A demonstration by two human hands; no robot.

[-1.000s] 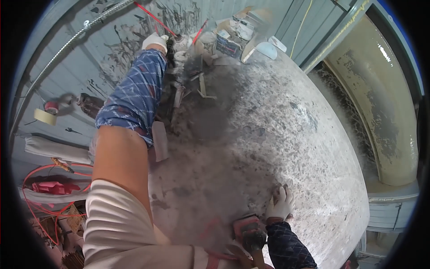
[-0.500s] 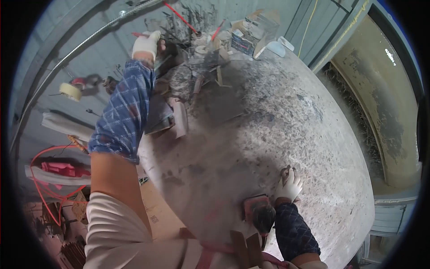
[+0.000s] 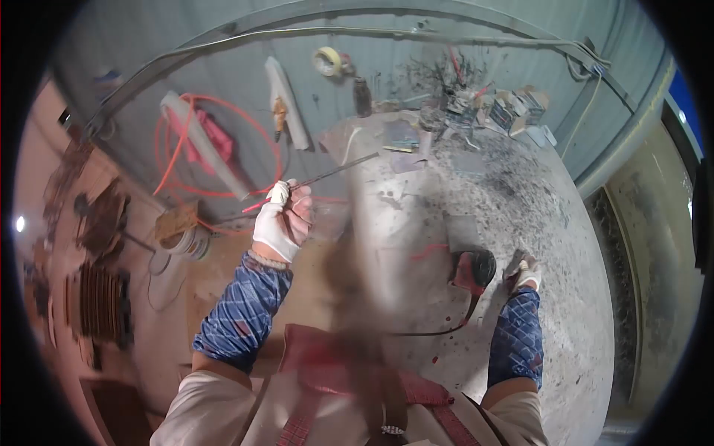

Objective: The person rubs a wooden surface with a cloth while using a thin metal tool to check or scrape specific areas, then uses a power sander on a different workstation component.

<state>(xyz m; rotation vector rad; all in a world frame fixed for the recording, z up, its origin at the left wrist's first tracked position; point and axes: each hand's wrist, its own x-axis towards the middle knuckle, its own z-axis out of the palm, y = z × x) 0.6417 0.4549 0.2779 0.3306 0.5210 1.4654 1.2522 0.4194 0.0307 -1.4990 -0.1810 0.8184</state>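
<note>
My left hand (image 3: 286, 215), in a white glove, is closed around a long thin dark stick with a red end (image 3: 338, 172), raised left of the worktop. My right hand (image 3: 529, 270), also gloved, rests on the speckled grey worktop (image 3: 565, 327) with its fingers curled. Something dark (image 3: 513, 269) shows by those fingers; I cannot make out what it is. Just left of my right hand lies a red and black power tool (image 3: 474, 271), its dark cord running toward me. A pale upright blur in mid-view hides part of the worktop.
Sheets of sandpaper (image 3: 402, 136), a dark bottle (image 3: 362, 98) and small boxes (image 3: 513, 108) stand along the back. On the wall hang a tape roll (image 3: 326, 62) and an orange hose (image 3: 277, 137). A white bucket (image 3: 190, 244) and stacked brown boards (image 3: 98, 305) stand left.
My left hand has come back from the cluttered far side of the worktop, nearer to me, with the stick in it. The view has swung left. My right hand stays on the worktop.
</note>
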